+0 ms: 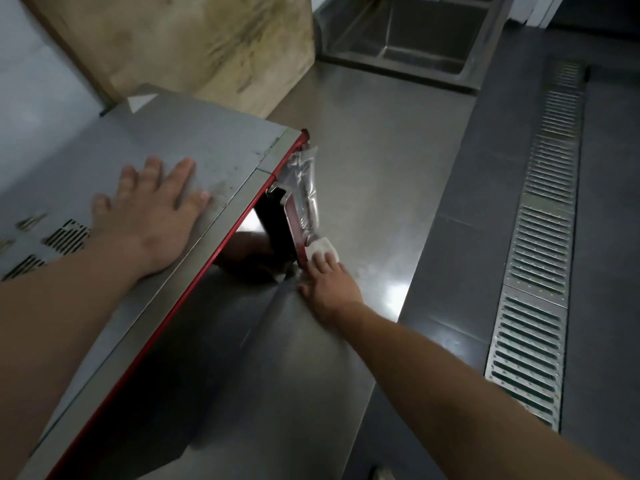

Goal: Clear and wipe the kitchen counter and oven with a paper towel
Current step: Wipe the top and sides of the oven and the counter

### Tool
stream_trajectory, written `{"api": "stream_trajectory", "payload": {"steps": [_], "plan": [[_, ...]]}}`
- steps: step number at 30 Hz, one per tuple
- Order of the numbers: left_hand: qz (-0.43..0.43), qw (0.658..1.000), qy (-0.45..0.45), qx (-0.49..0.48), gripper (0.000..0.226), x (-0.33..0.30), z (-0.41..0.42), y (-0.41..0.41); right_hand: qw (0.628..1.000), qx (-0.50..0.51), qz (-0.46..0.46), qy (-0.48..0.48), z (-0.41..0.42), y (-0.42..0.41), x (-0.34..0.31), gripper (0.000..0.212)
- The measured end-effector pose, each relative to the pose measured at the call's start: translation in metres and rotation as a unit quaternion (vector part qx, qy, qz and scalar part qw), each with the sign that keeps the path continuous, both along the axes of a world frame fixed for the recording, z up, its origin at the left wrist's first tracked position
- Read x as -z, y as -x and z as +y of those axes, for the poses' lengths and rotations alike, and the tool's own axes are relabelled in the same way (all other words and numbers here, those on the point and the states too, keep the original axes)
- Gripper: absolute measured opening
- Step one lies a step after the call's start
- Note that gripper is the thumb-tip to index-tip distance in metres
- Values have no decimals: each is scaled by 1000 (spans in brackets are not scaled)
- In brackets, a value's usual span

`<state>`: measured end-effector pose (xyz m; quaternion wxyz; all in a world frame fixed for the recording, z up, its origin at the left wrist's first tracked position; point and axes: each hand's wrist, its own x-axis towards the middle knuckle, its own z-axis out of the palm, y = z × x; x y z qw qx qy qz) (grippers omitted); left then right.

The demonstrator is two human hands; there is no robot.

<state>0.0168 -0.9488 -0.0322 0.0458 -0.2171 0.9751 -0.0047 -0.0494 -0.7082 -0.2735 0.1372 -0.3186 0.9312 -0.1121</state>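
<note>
The oven (207,140) is a grey metal box with a red front edge, standing on the steel counter (374,161). My left hand (152,209) lies flat on the oven's top with fingers spread. My right hand (329,285) presses a folded white paper towel (322,249) against the counter, right beside the lower end of the oven's red door handle (296,230). The handle is wrapped in clear plastic film. The oven's front face is mostly hidden from this angle.
A large worn wooden board (194,39) leans against the wall behind the oven. A steel sink (408,32) sits at the counter's far end. The dark tiled floor to the right has a long metal drain grate (543,237).
</note>
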Motion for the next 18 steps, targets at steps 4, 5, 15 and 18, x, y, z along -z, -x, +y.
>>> {"api": "stream_trajectory", "payload": {"steps": [4,5,15,18], "plan": [[-1,1000,2,-18,71,2,-1,6,997,-6,52,61,23,-53,9,49],[-2,1000,0,-21,72,1,-1,6,994,-16,70,87,30,-67,13,43],[-11,1000,-5,-11,75,-7,3,7,994,-104,39,-6,58,-54,-29,33],[-36,999,1,10,72,-12,5,7,997,-60,14,-56,53,-38,-41,34]]}}
